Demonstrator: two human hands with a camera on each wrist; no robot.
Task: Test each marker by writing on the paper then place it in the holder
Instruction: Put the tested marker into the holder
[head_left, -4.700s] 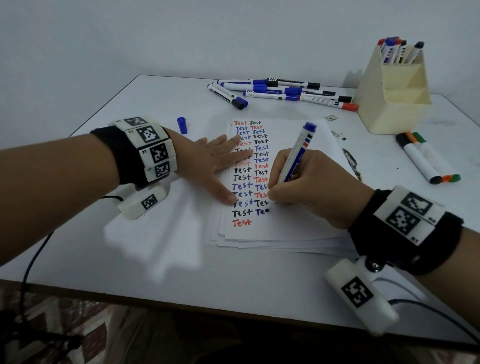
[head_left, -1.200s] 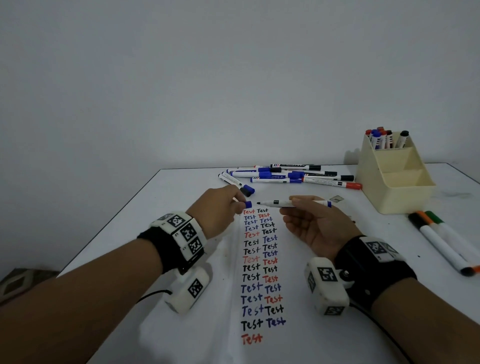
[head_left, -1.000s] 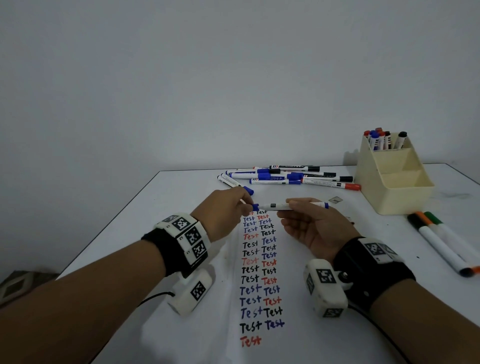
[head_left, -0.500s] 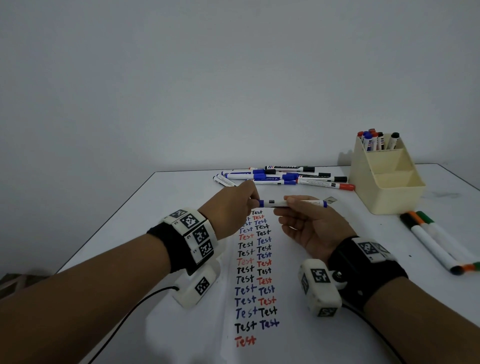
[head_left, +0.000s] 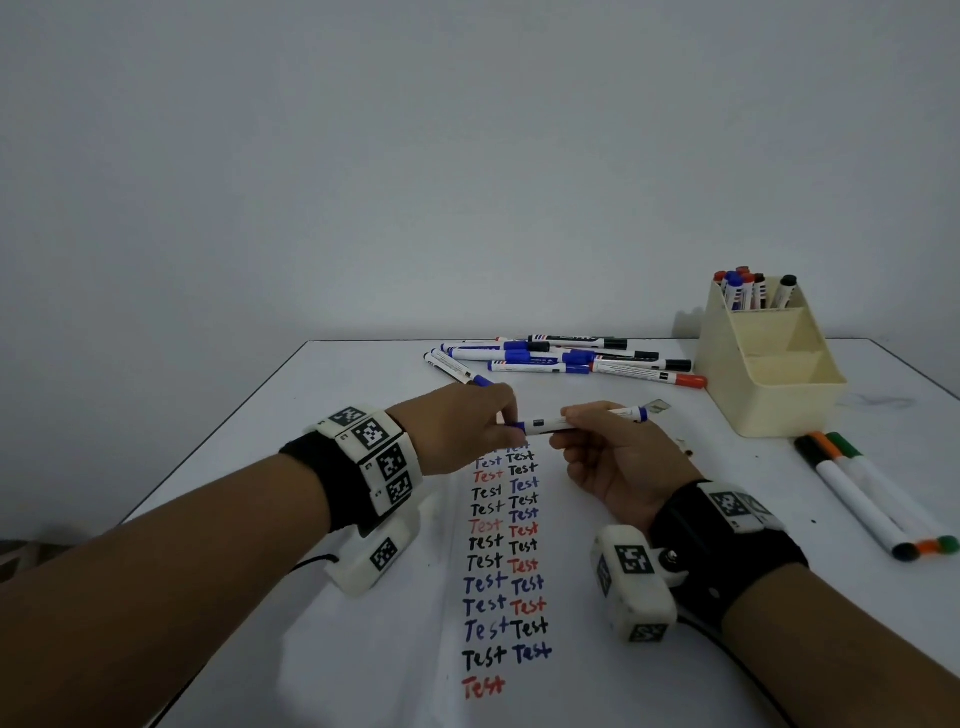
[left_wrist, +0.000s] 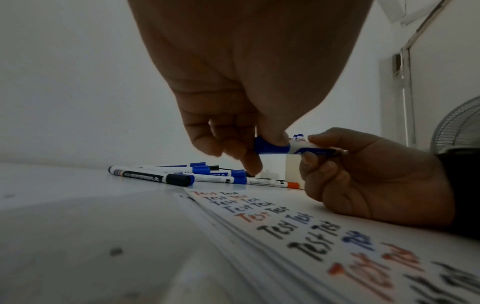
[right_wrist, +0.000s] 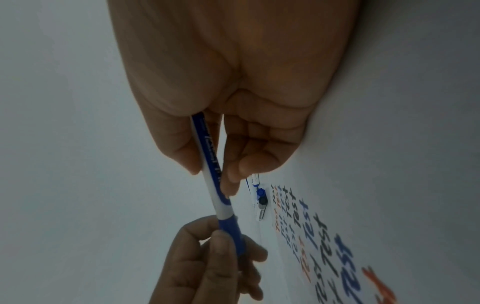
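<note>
I hold a white marker with blue trim (head_left: 550, 423) level above the top of the paper (head_left: 498, 571), which carries two columns of "Test" in black, blue and red. My right hand (head_left: 569, 421) grips its barrel (right_wrist: 213, 174) between thumb and fingers. My left hand (head_left: 506, 423) pinches the blue cap (left_wrist: 271, 146), which sits on the marker's left end (right_wrist: 231, 232). The cream holder (head_left: 769, 374) stands at the back right, with several capped markers upright in its rear compartment (head_left: 748, 291); its front compartments look empty.
Several loose markers (head_left: 561, 358) lie in a row at the back of the white table, left of the holder. Three thick markers (head_left: 872, 499) lie at the right edge. The paper is a stack of sheets (left_wrist: 233, 226).
Earlier my right hand wrote on the paper while my left pressed it flat. Both hands then lifted, and my left hand brought the blue cap onto the marker's tip.
</note>
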